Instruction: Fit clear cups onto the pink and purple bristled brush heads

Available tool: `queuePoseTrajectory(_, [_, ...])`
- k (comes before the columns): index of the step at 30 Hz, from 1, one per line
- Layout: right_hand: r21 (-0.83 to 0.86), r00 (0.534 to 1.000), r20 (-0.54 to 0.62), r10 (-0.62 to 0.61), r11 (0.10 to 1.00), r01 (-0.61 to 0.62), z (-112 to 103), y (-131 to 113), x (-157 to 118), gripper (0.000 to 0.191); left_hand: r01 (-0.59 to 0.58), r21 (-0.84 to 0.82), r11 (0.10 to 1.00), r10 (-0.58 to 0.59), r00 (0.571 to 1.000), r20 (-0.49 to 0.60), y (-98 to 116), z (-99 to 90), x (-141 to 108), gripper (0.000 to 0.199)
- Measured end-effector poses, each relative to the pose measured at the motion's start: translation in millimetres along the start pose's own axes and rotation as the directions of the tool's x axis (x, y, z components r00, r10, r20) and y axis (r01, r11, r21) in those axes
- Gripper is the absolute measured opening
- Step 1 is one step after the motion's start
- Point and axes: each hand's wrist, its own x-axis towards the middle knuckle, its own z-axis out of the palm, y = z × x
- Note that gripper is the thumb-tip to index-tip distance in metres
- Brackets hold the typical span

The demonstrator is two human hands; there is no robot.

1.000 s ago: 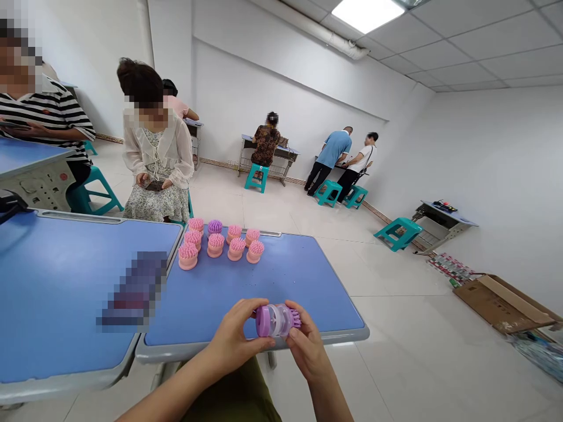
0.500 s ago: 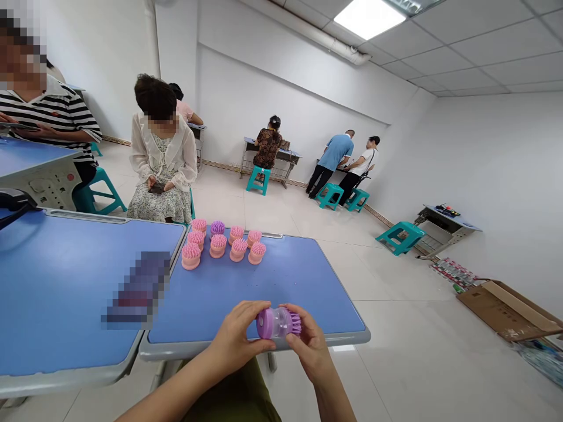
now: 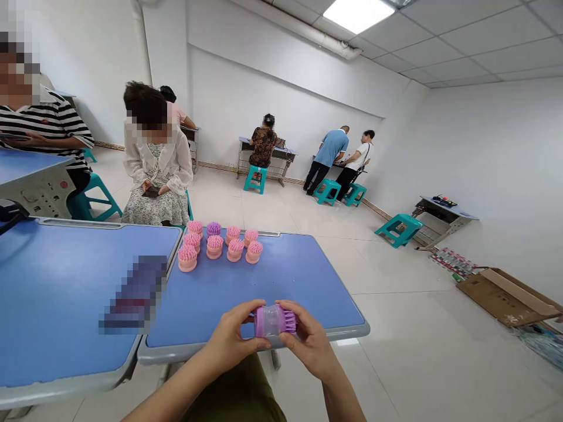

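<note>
A purple bristle brush with a clear middle section (image 3: 271,320) lies sideways between my hands, just above the front edge of the blue table (image 3: 303,281). My left hand (image 3: 235,334) grips its smooth purple base end with thumb and fingers. At the bristle end, my right hand (image 3: 308,340) closes round the brush with thumb below and fingers above. Farther back on the same table stand several pink brushes (image 3: 214,247), bristles up, in loose rows. Among them, in the back row, is one purple brush (image 3: 213,229).
A second blue table (image 3: 65,281) adjoins on the left, with a blurred-out flat item (image 3: 136,293) near the seam. A seated person (image 3: 157,158) faces me across the tables. Teal stools (image 3: 398,230) and a cardboard box (image 3: 505,302) are on the floor to the right.
The purple brush has turned slightly in my hands, and its round base end faces me less. Both hands still hold it. The view has shifted a little.
</note>
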Motion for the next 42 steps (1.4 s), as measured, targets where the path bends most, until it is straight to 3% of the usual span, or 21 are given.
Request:
queuePoseTrajectory(3, [0.224, 0.998, 0.054, 0.030, 0.974, -0.041, 5, 11, 2, 0.040, -0.175, 0.222, 0.959, 0.192, 0.980, -0.058, 0, 3.6, 0, 0.057])
queuePoseTrajectory(6, [0.452, 0.996, 0.062, 0.066, 0.888, -0.087, 15, 23, 3, 0.044, -0.283, 0.357, 0.890, 0.325, 0.944, -0.061, 0, 9.0, -1, 0.059])
queuePoseTrajectory(11, [0.605, 0.987, 0.029, 0.156, 0.783, -0.142, 27, 28, 2, 0.045, -0.295, 0.428, 0.854, 0.331, 0.944, -0.009, -4, 14.7, -2, 0.061])
queuePoseTrajectory(17, [0.450, 0.968, -0.065, 0.244, 0.873, -0.189, 23, 20, 5, 0.047, -0.218, 0.368, 0.904, 0.226, 0.974, 0.022, -17, 15.4, 1, 0.080])
queuePoseTrajectory(22, [0.255, 0.959, -0.110, 0.261, 0.940, -0.227, 20, 9, 10, 0.048, -0.038, 0.155, 0.987, 0.022, 0.994, 0.105, -18, 7.3, 0, 0.080])
queuePoseTrajectory(25, [0.145, 0.955, -0.126, 0.268, 0.958, -0.249, 17, 7, 13, 0.053, 0.151, 0.030, 0.988, -0.154, 0.967, 0.201, -13, -0.5, 2, 0.072])
queuePoseTrajectory(28, [0.074, 0.961, -0.089, 0.263, 0.964, -0.257, 13, 8, 13, 0.054, 0.297, -0.047, 0.954, -0.277, 0.928, 0.249, -11, -5.7, 4, 0.076])
queuePoseTrajectory(30, [0.079, 0.967, -0.038, 0.250, 0.966, -0.247, 11, 7, 11, 0.054, 0.322, -0.137, 0.937, -0.282, 0.927, 0.249, -10, -7.6, 6, 0.078])
queuePoseTrajectory(34, [0.125, 0.972, 0.057, 0.228, 0.964, -0.233, 9, 3, 6, 0.064, 0.289, -0.313, 0.905, -0.217, 0.945, 0.246, -10, -9.4, 8, 0.059])
queuePoseTrajectory(39, [-0.024, 0.974, 0.027, 0.227, 0.974, -0.226, 10, -5, 5, 0.056, 0.313, -0.384, 0.868, -0.241, 0.944, 0.225, -13, -7.2, 8, 0.060])
queuePoseTrajectory(42, [-0.107, 0.973, 0.006, 0.231, 0.967, -0.229, 10, -9, 7, 0.050, 0.315, -0.342, 0.885, -0.268, 0.947, 0.180, -14, -4.4, 6, 0.064])
